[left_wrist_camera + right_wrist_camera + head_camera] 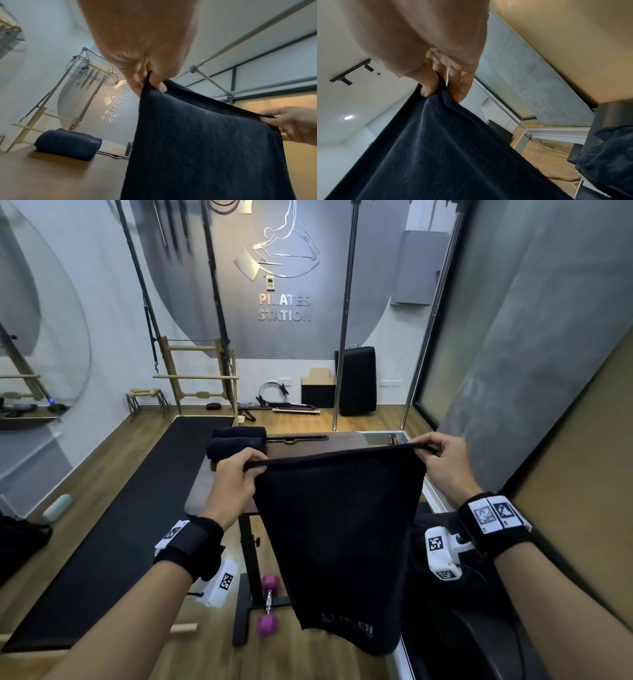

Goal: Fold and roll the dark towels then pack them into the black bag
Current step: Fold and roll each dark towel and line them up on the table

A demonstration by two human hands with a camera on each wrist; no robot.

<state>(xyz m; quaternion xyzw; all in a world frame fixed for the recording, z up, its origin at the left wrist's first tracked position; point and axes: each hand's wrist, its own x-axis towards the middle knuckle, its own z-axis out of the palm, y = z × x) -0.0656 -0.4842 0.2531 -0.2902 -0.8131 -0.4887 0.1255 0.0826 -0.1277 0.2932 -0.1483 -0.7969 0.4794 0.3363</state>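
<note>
A long black floor mat (113, 529) runs along the wooden floor at the left of a Pilates studio, beside a small brown table (219, 491) on a black stand. In front of the table a person holds a dark towel (337, 542) stretched out in the air, its top edge pulled into a nearly straight line at about the height of the tabletop while the rest hangs freely, narrowing toward a lower hem that bears faint lettering. Both forearms reach forward from the lower corners of the head view, each with a black wrist strap carrying white coded markers. The left hand (236, 474) grasps the towel's upper left corner, thumb pressed on the near side of the cloth and fingers curled behind it, as the left wrist view shows at close range. The right hand (442, 463) grasps the upper right corner in the same way, the cloth bunched between thumb and fingers, and sits slightly higher than the left. Two rolled towels (236, 441) lie side by side on the table's far left corner, well apart from the hanging one. A purple dumbbell (269, 604) rests on the floor by the table's base, partly behind the hanging towel.
</note>
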